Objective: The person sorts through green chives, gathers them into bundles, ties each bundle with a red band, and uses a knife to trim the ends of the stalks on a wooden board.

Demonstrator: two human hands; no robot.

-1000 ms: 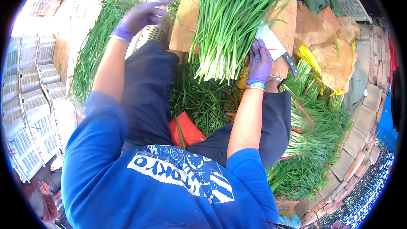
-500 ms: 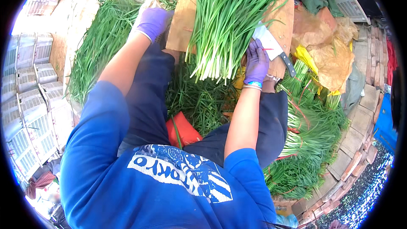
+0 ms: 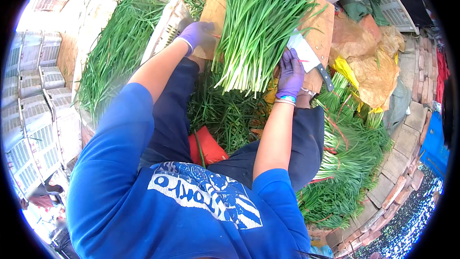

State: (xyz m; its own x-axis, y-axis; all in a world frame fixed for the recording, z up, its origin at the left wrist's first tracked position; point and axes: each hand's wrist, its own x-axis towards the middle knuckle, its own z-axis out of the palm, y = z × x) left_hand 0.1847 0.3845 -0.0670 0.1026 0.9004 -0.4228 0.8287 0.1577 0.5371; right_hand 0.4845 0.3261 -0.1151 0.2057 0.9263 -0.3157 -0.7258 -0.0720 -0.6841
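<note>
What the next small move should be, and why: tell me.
Probably close the left hand on the red strip at the left edge of the green stalks. It looks right beside that strip, no band shows across the top of the stalks, and the right hand is at their opposite side.

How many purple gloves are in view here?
2: one on the left hand, at the left edge of the wooden board; one on the right hand, beside the knife, near the pale ends of the greens. Others could be hidden.
</note>
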